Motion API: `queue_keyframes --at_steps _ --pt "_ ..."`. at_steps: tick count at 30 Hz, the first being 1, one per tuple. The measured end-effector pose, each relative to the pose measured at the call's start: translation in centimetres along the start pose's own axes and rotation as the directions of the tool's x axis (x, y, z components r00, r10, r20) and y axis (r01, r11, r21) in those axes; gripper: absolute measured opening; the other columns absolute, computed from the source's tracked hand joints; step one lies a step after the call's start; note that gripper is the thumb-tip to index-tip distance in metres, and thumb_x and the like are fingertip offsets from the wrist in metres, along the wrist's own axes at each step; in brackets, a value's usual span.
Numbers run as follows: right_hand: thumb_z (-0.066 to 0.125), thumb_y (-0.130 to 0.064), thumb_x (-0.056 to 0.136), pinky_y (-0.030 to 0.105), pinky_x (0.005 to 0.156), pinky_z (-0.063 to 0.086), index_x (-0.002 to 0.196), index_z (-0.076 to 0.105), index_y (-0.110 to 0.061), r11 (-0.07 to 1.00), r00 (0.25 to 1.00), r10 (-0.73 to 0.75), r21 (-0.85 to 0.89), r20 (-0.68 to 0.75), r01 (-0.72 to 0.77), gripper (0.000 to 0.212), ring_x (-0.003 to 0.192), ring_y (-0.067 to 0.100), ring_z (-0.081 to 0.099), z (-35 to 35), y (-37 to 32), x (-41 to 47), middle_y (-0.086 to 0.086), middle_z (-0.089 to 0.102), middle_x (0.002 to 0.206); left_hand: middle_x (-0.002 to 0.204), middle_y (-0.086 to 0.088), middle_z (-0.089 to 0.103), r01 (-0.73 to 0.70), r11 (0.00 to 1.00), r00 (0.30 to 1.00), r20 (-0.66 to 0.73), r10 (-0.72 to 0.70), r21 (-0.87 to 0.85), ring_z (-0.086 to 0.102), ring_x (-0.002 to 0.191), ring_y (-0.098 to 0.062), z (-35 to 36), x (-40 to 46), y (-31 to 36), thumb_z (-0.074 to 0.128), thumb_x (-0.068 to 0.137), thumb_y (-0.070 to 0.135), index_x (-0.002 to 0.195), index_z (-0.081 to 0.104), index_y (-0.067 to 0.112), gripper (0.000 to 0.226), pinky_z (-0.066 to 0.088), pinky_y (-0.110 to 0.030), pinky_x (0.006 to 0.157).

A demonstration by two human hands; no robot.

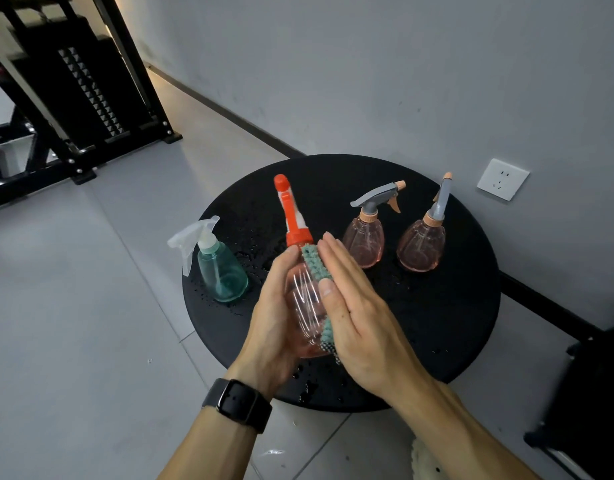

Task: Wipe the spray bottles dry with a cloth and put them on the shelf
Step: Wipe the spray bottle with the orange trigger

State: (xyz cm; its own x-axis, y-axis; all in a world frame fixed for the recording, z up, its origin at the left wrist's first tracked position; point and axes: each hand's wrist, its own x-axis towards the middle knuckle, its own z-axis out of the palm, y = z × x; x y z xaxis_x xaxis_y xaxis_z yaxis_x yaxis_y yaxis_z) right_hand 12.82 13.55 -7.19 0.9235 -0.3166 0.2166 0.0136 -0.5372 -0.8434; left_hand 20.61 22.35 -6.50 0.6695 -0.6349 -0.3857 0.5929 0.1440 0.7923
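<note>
- Spray bottle with red-orange head [300, 271] is held above the near part of the round black table [454, 323], its clear pink body between both hands, nozzle pointing away from the person.
- Left hand [276, 317], a dark watch [241, 405] on its wrist, cups the bottle's left side, fingers curled around the body.
- Right hand [354, 306] lies flat against the bottle's right side, fingers straight and together, pressing a teal cloth [314, 261] onto the plastic; the cloth shows along the bottle's shoulder and again near its base.
- Teal bottle with a clear trigger [219, 268] stands upright on the table's left side, well apart from the others.
- Two pink bottles with grey triggers stand upright near the wall: one [366, 237] just beyond the right hand, the other [423, 244] to its right.
- Water droplets [260, 251] speckle the tabletop.
- A white wall socket [502, 179] sits on the grey wall beyond the table.
</note>
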Motion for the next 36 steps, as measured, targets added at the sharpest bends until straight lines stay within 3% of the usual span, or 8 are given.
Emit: queue_keyframes --at_steps 4,9,13,19,24,32,36 --pt "0.026 -0.031 0.103 0.015 0.117 0.01 0.15 0.015 -0.027 1.0 0.999 -0.025 -0.005 -0.021 0.025 0.048 0.143 -0.009 0.004 0.6 -0.1 -0.3 -0.02 0.011 0.157 0.113 -0.017 0.064 -0.04 0.996 0.997 -0.065 0.035 -0.079 0.06 0.102 -0.032 -0.4 0.4 0.1 0.055 0.093 0.054 0.113 0.07 0.012 0.049 0.05 -0.042 0.09" --pt "0.027 -0.03 0.103 0.013 0.116 0.011 0.149 0.017 -0.028 1.0 1.0 -0.014 0.007 -0.022 0.014 0.047 0.142 -0.011 0.007 0.2 0.1 -0.4 -0.021 0.013 0.156 0.113 -0.015 0.067 -0.01 0.997 0.999 -0.036 0.008 -0.073 0.065 0.098 -0.029 -0.3 0.3 0.0 0.054 0.093 0.057 0.119 0.069 0.007 0.058 0.053 -0.042 0.087" --pt "0.026 -0.033 0.104 0.018 0.117 0.016 0.149 0.018 -0.032 0.999 1.0 0.021 0.042 -0.008 -0.021 0.046 0.14 -0.013 0.009 -0.5 0.3 -0.3 -0.023 0.015 0.156 0.091 -0.005 0.068 0.056 0.998 0.996 0.075 -0.056 0.002 0.066 0.078 -0.02 -0.1 0.0 0.0 0.052 0.092 0.06 0.111 0.069 0.016 0.051 0.054 -0.034 0.068" --pt "0.033 -0.028 0.104 0.023 0.117 0.023 0.148 0.03 -0.028 0.989 0.994 0.092 0.12 -0.066 -0.084 0.044 0.137 -0.014 0.021 -1.8 0.9 0.4 -0.019 0.028 0.154 0.096 -0.006 0.07 0.105 0.988 0.977 0.176 -0.124 0.114 0.069 0.087 -0.024 0.4 -0.6 -0.1 0.055 0.092 0.048 0.111 0.071 0.015 0.041 0.053 -0.054 0.09" --pt "0.034 -0.028 0.104 0.022 0.116 0.025 0.147 0.034 -0.026 0.986 0.991 0.112 0.133 -0.073 -0.101 0.043 0.135 -0.015 0.024 -2.1 0.9 0.6 -0.019 0.032 0.152 0.114 -0.013 0.068 0.111 0.989 0.978 0.168 -0.127 0.1 0.068 0.1 -0.03 0.3 -0.6 -0.3 0.066 0.089 0.039 0.131 0.059 0.011 0.051 0.056 -0.051 0.082" --pt "0.031 -0.03 0.103 0.021 0.115 0.027 0.149 0.027 -0.027 0.976 0.99 0.125 0.186 -0.069 -0.11 0.046 0.136 -0.013 0.025 -1.2 0.4 0.1 -0.016 0.031 0.153 0.094 -0.002 0.072 -0.01 1.0 0.996 0.086 0.009 0.016 0.07 0.078 -0.018 -0.1 -0.1 -0.5 0.06 0.088 0.051 0.1 0.071 0.026 0.03 0.054 -0.038 0.069" --pt "0.032 -0.03 0.103 0.026 0.114 0.031 0.147 0.034 -0.025 0.97 0.983 0.144 0.215 -0.112 -0.118 0.044 0.135 -0.009 0.032 -1.3 0.5 0.0 -0.014 0.038 0.15 0.099 -0.004 0.069 -0.037 0.999 0.999 0.033 0.038 -0.028 0.069 0.082 -0.019 -0.1 0.1 -0.8 0.057 0.089 0.055 0.118 0.065 0.018 0.048 0.053 -0.039 0.073"
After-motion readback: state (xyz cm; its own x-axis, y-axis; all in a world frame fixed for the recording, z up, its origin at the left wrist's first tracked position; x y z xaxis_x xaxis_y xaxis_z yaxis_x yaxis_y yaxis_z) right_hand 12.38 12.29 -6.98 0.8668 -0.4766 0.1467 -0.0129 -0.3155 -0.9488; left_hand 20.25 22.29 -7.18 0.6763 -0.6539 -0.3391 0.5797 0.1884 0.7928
